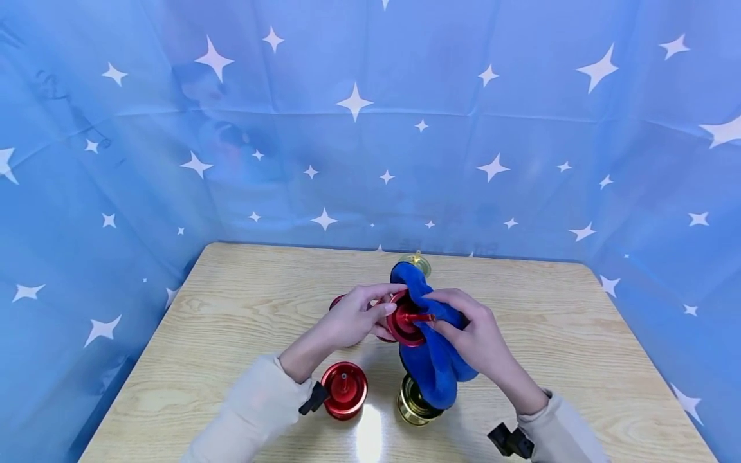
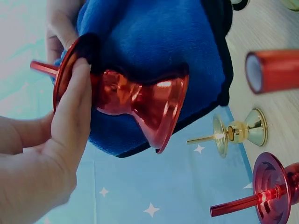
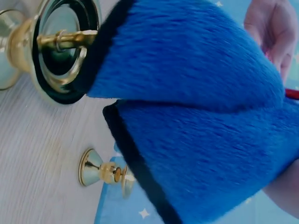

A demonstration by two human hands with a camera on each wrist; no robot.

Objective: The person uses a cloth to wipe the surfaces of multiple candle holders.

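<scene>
My left hand (image 1: 361, 313) grips a shiny red candlestick (image 1: 405, 325) by its dish. In the left wrist view, the fingers (image 2: 74, 93) lie along the underside of the dish (image 2: 65, 77). The flared red base (image 2: 163, 109) points away from that hand, against a plush blue cloth (image 2: 154, 35) with black edging. My right hand (image 1: 475, 328) pinches the cloth against the candlestick beside its thin red tube (image 1: 421, 317). Loose folds of cloth hang below and partly cover a gold candlestick. In the right wrist view the cloth hides most of the right hand (image 3: 285, 189).
A second red candlestick (image 1: 344, 392) stands by my left wrist, and the gold candlestick (image 1: 415, 411) to its right. At the back of the wooden table (image 1: 538, 321) is a smaller gold one (image 1: 427, 265). Another red one (image 2: 271, 186) stands behind my left hand. A starry blue curtain (image 1: 370, 148) encloses the table.
</scene>
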